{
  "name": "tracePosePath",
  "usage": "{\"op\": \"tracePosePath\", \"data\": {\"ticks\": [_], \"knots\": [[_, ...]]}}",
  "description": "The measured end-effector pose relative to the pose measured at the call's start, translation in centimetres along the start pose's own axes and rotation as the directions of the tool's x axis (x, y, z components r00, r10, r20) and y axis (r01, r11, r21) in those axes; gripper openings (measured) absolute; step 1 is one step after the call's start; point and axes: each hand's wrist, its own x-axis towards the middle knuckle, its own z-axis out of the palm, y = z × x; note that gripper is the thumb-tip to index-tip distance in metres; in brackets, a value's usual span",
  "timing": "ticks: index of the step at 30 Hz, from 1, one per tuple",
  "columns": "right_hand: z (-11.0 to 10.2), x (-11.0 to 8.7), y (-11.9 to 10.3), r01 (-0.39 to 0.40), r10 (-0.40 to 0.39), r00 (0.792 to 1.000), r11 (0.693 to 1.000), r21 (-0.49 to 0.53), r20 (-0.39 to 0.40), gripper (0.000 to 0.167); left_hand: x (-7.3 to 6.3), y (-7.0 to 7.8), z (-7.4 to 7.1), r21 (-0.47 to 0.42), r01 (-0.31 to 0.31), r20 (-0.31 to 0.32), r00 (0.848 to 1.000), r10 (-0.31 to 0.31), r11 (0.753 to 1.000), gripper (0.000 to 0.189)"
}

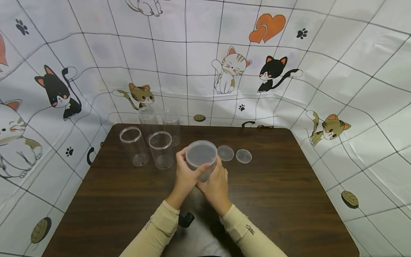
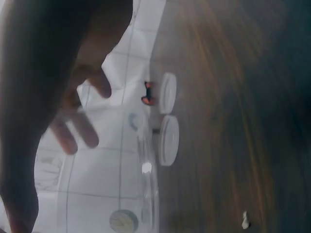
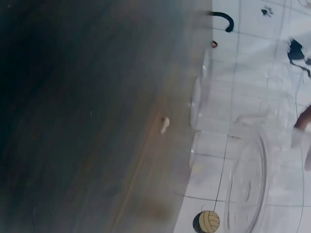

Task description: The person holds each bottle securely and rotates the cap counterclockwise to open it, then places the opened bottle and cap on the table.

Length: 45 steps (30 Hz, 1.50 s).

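Observation:
Both hands hold one clear plastic jar [image 1: 205, 175] above the table, with a frosted round lid [image 1: 201, 153] over its mouth. My left hand [image 1: 187, 173] grips the jar's left side, its thumb lying across the front. On the right and lower down, my right hand [image 1: 216, 184] is wrapped around the jar's side. The left wrist view shows left-hand fingers [image 2: 77, 133] beside the see-through jar wall. In the right wrist view, the jar's round base [image 3: 250, 184] is seen, with fingertips [image 3: 303, 119] at the right edge.
Several clear jars stand at the table's back left, including two front ones [image 1: 135, 148] [image 1: 162, 151]. Two loose lids, one nearer [image 1: 226, 153] and one farther right [image 1: 244, 156], lie right of the hands. A white speck [image 3: 165, 124] lies on the brown table [image 1: 273, 200]. Cat-print sheeting [image 1: 205, 53] surrounds it.

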Motion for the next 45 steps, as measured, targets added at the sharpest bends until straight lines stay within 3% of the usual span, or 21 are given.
{"op": "tracePosePath", "data": {"ticks": [4, 8, 11, 14, 17, 18, 21, 24, 26, 27, 29, 30, 31, 33, 36, 38, 41, 43, 45], "knots": [[0.1, -0.2, -0.4, -0.033, 0.033, 0.999, 0.998, -0.044, -0.019, 0.121, -0.6, 1.7, 0.4, -0.02, -0.004, -0.043, 0.999, 0.004, 1.0, 0.102], [-0.7, 0.3, -0.3, -0.049, 0.046, 0.996, 0.998, 0.039, 0.07, 0.121, -0.4, 1.5, -0.3, 0.015, -0.041, -0.024, 0.999, 0.041, 0.999, 0.116], [-1.6, 0.9, 0.4, -0.076, 0.021, 0.976, 0.966, 0.249, 0.217, 0.12, 0.4, -0.3, -1.8, 0.005, -0.048, 0.089, 0.995, 0.048, 0.999, 0.125], [-2.7, 1.4, 1.5, -0.18, -0.023, 0.919, 0.864, 0.47, 0.394, 0.118, 1.3, -0.7, -3.9, -0.086, -0.025, 0.254, 0.966, 0.047, 0.996, 0.128], [-3.7, 1.7, 2.7, -0.265, -0.11, 0.852, 0.752, 0.604, 0.511, 0.114, 2.2, -0.9, -5.9, -0.157, -0.017, 0.411, 0.908, 0.081, 0.988, 0.127], [-3.9, 1.8, 3.0, -0.281, -0.151, 0.831, 0.717, 0.638, 0.536, 0.112, 2.5, -1.0, -6.4, -0.171, -0.028, 0.458, 0.883, 0.105, 0.985, 0.127], [-4.5, 2.1, 3.7, -0.332, -0.262, 0.758, 0.633, 0.699, 0.597, 0.112, 3.2, -1.0, -7.6, -0.232, -0.019, 0.603, 0.782, 0.159, 0.973, 0.125], [-4.9, 2.3, 4.0, -0.366, -0.343, 0.685, 0.601, 0.711, 0.643, 0.115, 3.7, -1.0, -8.2, -0.277, 0.043, 0.721, 0.67, 0.178, 0.96, 0.122], [-4.9, 2.3, 4.1, -0.377, -0.375, 0.646, 0.601, 0.705, 0.665, 0.113, 3.8, -1.1, -8.3, -0.295, 0.095, 0.774, 0.607, 0.18, 0.951, 0.12], [-4.9, 2.3, 4.1, -0.378, -0.383, 0.632, 0.607, 0.699, 0.674, 0.113, 3.8, -1.0, -8.3, -0.294, 0.116, 0.793, 0.584, 0.174, 0.949, 0.119], [-4.8, 2.3, 4.1, -0.374, -0.39, 0.62, 0.616, 0.693, 0.681, 0.111, 3.6, -0.9, -8.1, -0.284, 0.143, 0.81, 0.565, 0.157, 0.948, 0.115], [-4.8, 2.3, 4.1, -0.37, -0.385, 0.621, 0.624, 0.688, 0.683, 0.111, 3.5, -0.9, -8.0, -0.279, 0.151, 0.81, 0.568, 0.148, 0.948, 0.113], [-4.7, 2.2, 4.1, -0.365, -0.377, 0.626, 0.632, 0.684, 0.683, 0.111, 3.4, -0.9, -7.9, -0.27, 0.153, 0.803, 0.581, 0.134, 0.951, 0.11], [-4.6, 2.0, 4.1, -0.347, -0.331, 0.655, 0.667, 0.659, 0.679, 0.112, 3.0, -0.9, -7.6, -0.255, 0.133, 0.771, 0.626, 0.119, 0.958, 0.109], [-4.0, 1.4, 3.9, -0.308, -0.228, 0.729, 0.734, 0.606, 0.646, 0.115, 2.5, -0.9, -6.8, -0.215, 0.092, 0.691, 0.718, 0.085, 0.972, 0.111], [-3.3, 1.0, 3.6, -0.282, -0.147, 0.789, 0.776, 0.564, 0.597, 0.117, 2.1, -0.8, -5.9, -0.16, 0.059, 0.611, 0.79, 0.052, 0.985, 0.113], [-2.0, 0.3, 2.6, -0.2, -0.042, 0.89, 0.859, 0.472, 0.453, 0.118, 1.5, -0.6, -4.3, -0.057, 0.038, 0.446, 0.895, -0.008, 0.998, 0.115], [-1.2, -0.1, 1.7, -0.122, 0.006, 0.948, 0.931, 0.345, 0.32, 0.12, 1.1, -0.5, -3.1, 0.014, 0.031, 0.315, 0.949, -0.034, 0.999, 0.116], [-0.4, -0.3, 0.9, -0.081, 0.049, 0.982, 0.981, 0.177, 0.18, 0.121, 0.8, -0.5, -1.9, 0.059, 0.027, 0.197, 0.98, -0.039, 0.998, 0.118]]}}
